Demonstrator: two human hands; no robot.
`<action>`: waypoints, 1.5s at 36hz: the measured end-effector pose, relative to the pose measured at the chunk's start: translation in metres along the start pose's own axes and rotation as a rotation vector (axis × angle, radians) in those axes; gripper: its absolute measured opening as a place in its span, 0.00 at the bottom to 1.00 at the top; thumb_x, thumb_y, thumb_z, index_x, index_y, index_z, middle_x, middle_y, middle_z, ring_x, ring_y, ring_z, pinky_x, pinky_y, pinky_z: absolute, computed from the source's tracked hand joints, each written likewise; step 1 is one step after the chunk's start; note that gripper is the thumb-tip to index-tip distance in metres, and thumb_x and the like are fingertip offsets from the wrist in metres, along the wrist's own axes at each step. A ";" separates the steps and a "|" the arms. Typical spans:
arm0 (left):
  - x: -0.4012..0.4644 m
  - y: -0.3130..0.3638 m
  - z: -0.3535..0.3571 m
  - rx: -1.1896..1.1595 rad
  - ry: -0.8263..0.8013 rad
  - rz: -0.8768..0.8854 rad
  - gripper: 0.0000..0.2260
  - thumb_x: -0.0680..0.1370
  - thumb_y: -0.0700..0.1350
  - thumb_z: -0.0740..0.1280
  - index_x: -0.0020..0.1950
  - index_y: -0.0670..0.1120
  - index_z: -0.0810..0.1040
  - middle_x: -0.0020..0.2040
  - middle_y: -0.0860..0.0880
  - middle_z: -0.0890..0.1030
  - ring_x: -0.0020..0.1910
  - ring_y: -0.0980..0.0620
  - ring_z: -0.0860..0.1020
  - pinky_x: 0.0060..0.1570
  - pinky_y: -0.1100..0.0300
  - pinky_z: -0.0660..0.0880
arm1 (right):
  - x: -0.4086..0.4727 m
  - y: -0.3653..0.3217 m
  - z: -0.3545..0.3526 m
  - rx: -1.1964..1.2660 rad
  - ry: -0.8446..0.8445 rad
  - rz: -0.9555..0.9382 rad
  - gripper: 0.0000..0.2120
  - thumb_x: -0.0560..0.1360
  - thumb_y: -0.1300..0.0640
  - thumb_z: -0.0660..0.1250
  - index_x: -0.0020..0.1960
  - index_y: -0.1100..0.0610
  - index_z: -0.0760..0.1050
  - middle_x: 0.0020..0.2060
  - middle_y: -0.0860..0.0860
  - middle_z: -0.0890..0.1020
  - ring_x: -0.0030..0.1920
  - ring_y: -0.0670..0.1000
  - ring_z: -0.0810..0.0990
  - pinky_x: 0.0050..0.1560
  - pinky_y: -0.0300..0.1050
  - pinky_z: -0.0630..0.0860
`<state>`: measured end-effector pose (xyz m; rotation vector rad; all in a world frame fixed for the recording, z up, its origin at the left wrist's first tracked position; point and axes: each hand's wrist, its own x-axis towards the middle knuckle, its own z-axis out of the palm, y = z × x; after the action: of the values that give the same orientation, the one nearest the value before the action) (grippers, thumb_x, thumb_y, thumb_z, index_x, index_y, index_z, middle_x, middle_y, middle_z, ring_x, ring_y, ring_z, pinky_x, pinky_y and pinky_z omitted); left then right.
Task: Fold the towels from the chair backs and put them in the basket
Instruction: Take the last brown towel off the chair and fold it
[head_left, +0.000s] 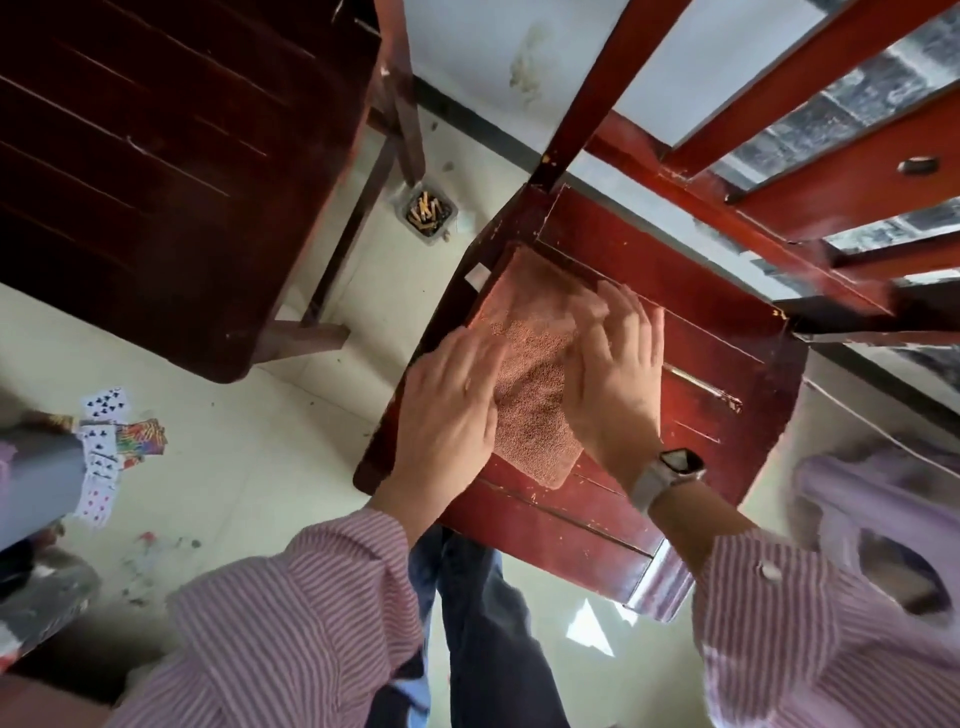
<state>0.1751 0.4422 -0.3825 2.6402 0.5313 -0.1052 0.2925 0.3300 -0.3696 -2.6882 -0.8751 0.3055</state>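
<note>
- Your towel (530, 384), a folded pinkish-orange rectangle, lies flat on the red chair seat (691, 374) at frame centre, long axis running from upper left to lower right.
- Your left hand (452, 410) lies palm down on the towel's left edge, fingers straight and together; part of the hand overhangs the seat's left rim.
- Your right hand (618, 374) presses flat on the towel's right side, fingers extended toward the upper left; neither hand pinches the cloth.
- Towel's lower corner sits near the seat's front-left edge; bare seat remains to the right of the towel and toward the backrest.
- Red chair back slats (810, 135) cross the upper right, bounding the seat on that side.
- A darker wooden chair (156, 171) fills the upper left; a strip of floor (270, 467) separates it from the red chair.
- Fingertips of both hands are motion-blurred; exact contact line cannot be resolved.
- A lilac object (883, 530) at the right edge is blurred and cut off; you cannot identify it.
- A grey shape at the left edge is cut off too.
- A watch (675, 467) sits on your right wrist; striped sleeves (322, 613) cover both forearms.
- Floor is pale tile, with playing cards (109, 441) scattered at left and a small container of cigarette butts (427, 212) near the dark chair's leg.
</note>
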 end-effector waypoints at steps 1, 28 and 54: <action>0.006 -0.001 0.003 0.053 -0.048 0.050 0.24 0.75 0.45 0.57 0.71 0.43 0.61 0.71 0.41 0.66 0.70 0.43 0.64 0.67 0.46 0.64 | -0.008 0.003 0.006 -0.052 -0.030 0.024 0.22 0.75 0.57 0.51 0.68 0.58 0.65 0.68 0.63 0.66 0.70 0.62 0.61 0.71 0.63 0.50; 0.047 -0.010 0.001 -0.314 0.008 -0.435 0.16 0.79 0.44 0.60 0.64 0.40 0.73 0.59 0.41 0.77 0.59 0.45 0.74 0.57 0.56 0.68 | -0.055 0.007 0.018 0.660 -0.008 0.881 0.17 0.74 0.47 0.65 0.57 0.57 0.70 0.46 0.50 0.76 0.49 0.53 0.75 0.52 0.47 0.73; 0.057 0.011 -0.015 -0.685 -0.292 -0.557 0.17 0.76 0.45 0.65 0.63 0.45 0.67 0.52 0.46 0.76 0.47 0.53 0.76 0.46 0.63 0.72 | -0.060 0.021 0.001 1.089 0.017 0.959 0.24 0.78 0.65 0.54 0.72 0.56 0.56 0.68 0.53 0.68 0.68 0.51 0.66 0.71 0.51 0.61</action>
<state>0.2321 0.4592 -0.3734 1.7282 0.9782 -0.3923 0.2563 0.2782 -0.3710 -1.8118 0.5634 0.6887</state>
